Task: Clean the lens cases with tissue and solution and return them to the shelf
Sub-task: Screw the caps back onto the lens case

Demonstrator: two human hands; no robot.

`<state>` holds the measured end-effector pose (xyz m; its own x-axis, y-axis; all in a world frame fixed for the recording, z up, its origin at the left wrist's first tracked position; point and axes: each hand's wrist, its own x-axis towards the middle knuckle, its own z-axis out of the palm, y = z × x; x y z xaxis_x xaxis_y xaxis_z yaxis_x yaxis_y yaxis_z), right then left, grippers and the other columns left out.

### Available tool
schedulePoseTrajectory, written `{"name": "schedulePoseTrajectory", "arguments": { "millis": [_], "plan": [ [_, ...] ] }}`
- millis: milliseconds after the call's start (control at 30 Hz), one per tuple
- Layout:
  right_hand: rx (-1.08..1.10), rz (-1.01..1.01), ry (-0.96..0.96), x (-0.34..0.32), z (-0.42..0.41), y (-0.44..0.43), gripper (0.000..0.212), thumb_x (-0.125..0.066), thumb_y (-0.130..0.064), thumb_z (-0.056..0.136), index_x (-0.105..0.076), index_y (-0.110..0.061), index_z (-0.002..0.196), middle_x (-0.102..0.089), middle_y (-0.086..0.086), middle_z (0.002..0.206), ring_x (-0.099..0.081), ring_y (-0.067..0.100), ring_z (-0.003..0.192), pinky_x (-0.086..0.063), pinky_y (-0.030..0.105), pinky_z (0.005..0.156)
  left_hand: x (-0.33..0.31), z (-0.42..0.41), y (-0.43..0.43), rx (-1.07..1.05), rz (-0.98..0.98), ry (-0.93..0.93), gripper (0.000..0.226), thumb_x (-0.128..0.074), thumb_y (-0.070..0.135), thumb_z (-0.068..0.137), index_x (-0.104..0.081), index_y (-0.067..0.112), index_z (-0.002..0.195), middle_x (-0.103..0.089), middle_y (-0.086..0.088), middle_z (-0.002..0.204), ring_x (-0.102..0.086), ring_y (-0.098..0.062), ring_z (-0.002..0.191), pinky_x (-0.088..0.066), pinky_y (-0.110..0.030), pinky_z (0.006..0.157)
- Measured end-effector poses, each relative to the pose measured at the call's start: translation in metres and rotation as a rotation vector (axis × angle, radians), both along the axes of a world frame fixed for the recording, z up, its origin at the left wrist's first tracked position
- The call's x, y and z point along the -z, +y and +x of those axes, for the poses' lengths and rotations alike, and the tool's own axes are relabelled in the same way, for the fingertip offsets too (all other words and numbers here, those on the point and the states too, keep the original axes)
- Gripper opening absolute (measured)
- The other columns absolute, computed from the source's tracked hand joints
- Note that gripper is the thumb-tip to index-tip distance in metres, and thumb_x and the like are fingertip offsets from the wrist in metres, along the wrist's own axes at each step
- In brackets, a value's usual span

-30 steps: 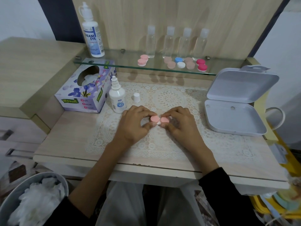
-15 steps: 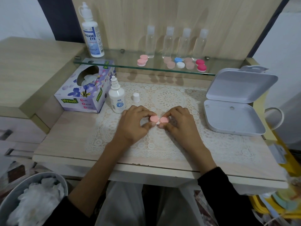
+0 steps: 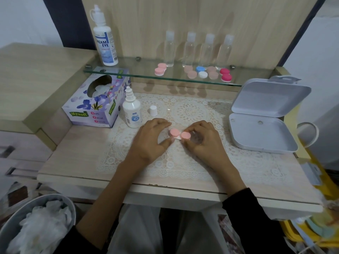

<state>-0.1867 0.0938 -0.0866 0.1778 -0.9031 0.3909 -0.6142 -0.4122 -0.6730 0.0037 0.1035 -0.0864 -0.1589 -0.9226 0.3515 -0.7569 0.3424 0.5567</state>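
The left hand [image 3: 150, 138] and the right hand [image 3: 203, 142] meet over the lace mat [image 3: 183, 162] on the counter [image 3: 77, 149], and the pink lens case [image 3: 178, 134] sits between them, low against the mat. The left hand's thumb and forefinger pinch the case's left cap, while the right hand's curled fingers close round its right cap. A bit of white shows under the two caps, though what it is cannot be told. Just beyond the left hand stands a small solution bottle [image 3: 132, 112] with its nozzle bare, and its white cap [image 3: 153, 110] stands upright on the mat beside it. Farther out on the left-hand side is a tissue box [image 3: 95, 105] with a tissue showing in its opening. To the outside of the right hand a white hinged box [image 3: 260, 123] lies with its lid up. Beyond both hands runs the glass shelf [image 3: 139, 75], carrying a row of lens cases: a pink one [image 3: 160, 69], a peach one [image 3: 190, 72], a blue-and-white one [image 3: 201, 72], another peach one [image 3: 212, 72] and a magenta one [image 3: 225, 74]. Four clear bottles [image 3: 198, 49] stand behind them. A large solution bottle [image 3: 105, 39] stands at the shelf's end on the left-hand side. Below the left forearm, off the counter, a bin [image 3: 11, 226] holds crumpled tissues.
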Motion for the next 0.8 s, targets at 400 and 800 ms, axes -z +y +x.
{"name": "schedulePoseTrajectory", "arguments": {
  "millis": [400,800],
  "plan": [
    [0.081,0.158,-0.279,-0.010,0.002,0.003,0.016,-0.083,-0.031,0.071,-0.071,-0.026,0.081,-0.062,-0.009,0.092,-0.057,0.011,0.090,-0.050,0.035,0.075,0.009,0.003,0.007,0.012,0.092,-0.130,0.069,-0.031,0.056,0.088,-0.036,0.018,0.145,-0.025,0.005,0.155,-0.014,-0.005,0.143,0.001,-0.018,0.114],
    [0.218,0.024,-0.274,-0.077,0.018,-0.047,0.029,-0.081,-0.038,0.073,-0.068,-0.015,0.087,-0.064,-0.005,0.086,-0.054,0.011,0.077,-0.040,0.025,0.064,0.011,0.003,0.007,0.018,0.049,-0.154,0.079,-0.017,0.063,0.085,-0.036,0.017,0.145,-0.026,0.002,0.155,-0.015,-0.008,0.144,-0.001,-0.022,0.116]
  ]
}}
